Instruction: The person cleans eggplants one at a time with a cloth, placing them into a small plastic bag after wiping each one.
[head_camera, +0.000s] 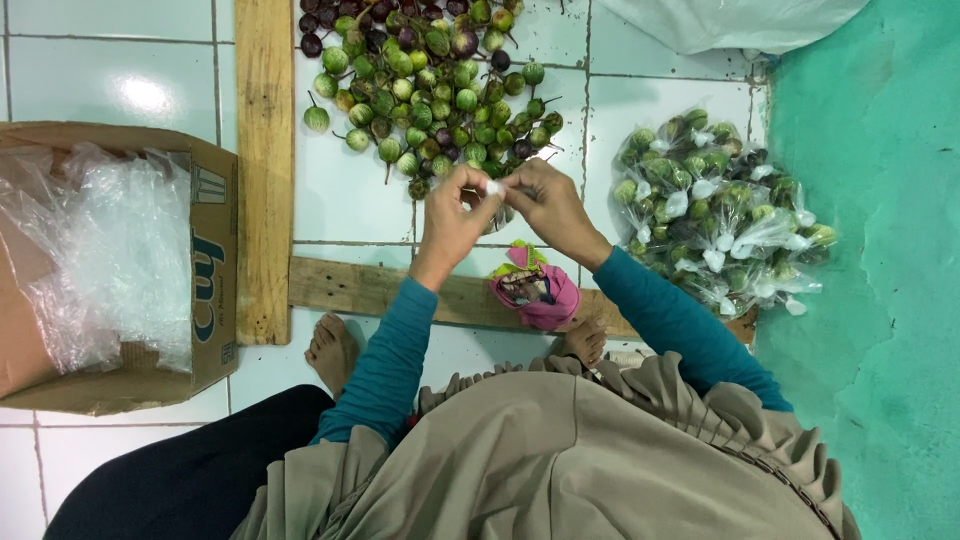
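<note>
Bright overhead light is glaring off the white floor tiles (145, 95). Shadows are staying soft, and the view is looking sharp throughout.

i see a white tiled floor (345, 190) with a glare spot, wooden planks (264, 150) across it, and a green painted surface (880, 250) at right.

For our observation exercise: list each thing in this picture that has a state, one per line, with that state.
Left hand: pinching the small bag's neck.
Right hand: pinching the same bag.
Small bag: held between both hands.
Loose eggplants: heaped, unbagged.
Filled bags: tied, piled.
Cardboard box: open, holding plastic.
</note>
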